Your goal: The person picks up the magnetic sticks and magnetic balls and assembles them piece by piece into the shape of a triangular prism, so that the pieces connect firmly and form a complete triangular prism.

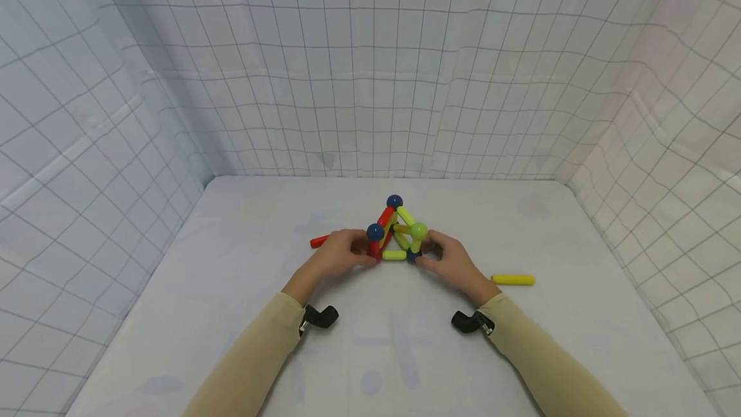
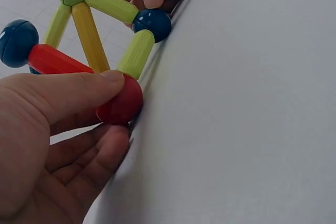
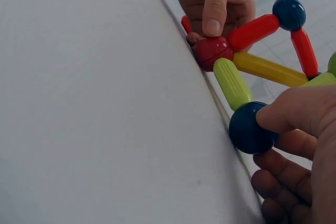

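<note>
A frame of coloured rods and balls stands on the white table (image 1: 370, 352). My left hand (image 1: 338, 255) pinches the red ball (image 2: 123, 103) at its lower left corner, thumb on top and fingertips below. At the lower right corner, my right hand (image 1: 454, 266) has thumb and fingers around a dark blue ball (image 3: 249, 129). A short light green rod (image 1: 395, 255) joins these two balls. From the red ball, a red rod (image 2: 58, 60) rises to another blue ball (image 1: 375, 231). A light green ball (image 1: 419, 231) tops the right side; a third blue ball (image 1: 395, 201) sits at the back.
A loose red rod (image 1: 319, 241) lies left of the frame, partly behind my left hand. Beyond my right wrist lies a loose yellow rod (image 1: 512, 280). White grid-lined cloth walls (image 1: 382, 69) rise behind the table and along both sides.
</note>
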`<state>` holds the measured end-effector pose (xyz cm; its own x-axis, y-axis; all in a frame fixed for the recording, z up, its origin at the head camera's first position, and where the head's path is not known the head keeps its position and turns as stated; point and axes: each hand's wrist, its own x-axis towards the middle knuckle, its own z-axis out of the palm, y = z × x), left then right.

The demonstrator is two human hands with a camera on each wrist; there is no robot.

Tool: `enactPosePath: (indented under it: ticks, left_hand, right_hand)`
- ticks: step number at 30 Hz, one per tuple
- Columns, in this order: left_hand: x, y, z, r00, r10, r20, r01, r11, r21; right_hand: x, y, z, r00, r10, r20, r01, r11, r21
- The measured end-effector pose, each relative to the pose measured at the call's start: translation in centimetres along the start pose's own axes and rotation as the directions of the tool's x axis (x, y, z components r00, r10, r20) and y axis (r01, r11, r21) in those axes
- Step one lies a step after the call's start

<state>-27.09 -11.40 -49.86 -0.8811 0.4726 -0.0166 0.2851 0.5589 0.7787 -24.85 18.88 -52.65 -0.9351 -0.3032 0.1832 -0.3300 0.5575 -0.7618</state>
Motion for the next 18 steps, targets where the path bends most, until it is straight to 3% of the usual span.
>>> enactPosePath:
  ticks: [9, 13, 18]
  left_hand:
    - [-0.5, -1.9, 2.0, 0.986, 0.033, -0.164, -0.04, 0.998, -0.04]
    - [-0.5, -1.9, 2.1, 0.979, 0.048, -0.197, -0.057, 0.998, -0.04]
    - [-0.6, -2.1, 2.2, 0.981, 0.048, -0.189, -0.06, 0.997, -0.056]
  right_hand:
    - [-0.1, 0.0, 0.0, 1.0, 0.01, 0.019, -0.01, 1.0, 0.003]
    - [0.1, -0.2, -0.5, 0.999, 0.003, 0.034, -0.003, 1.0, -0.005]
    - [0.0, -0.6, -2.1, 0.996, -0.021, 0.092, 0.027, 0.998, -0.064]
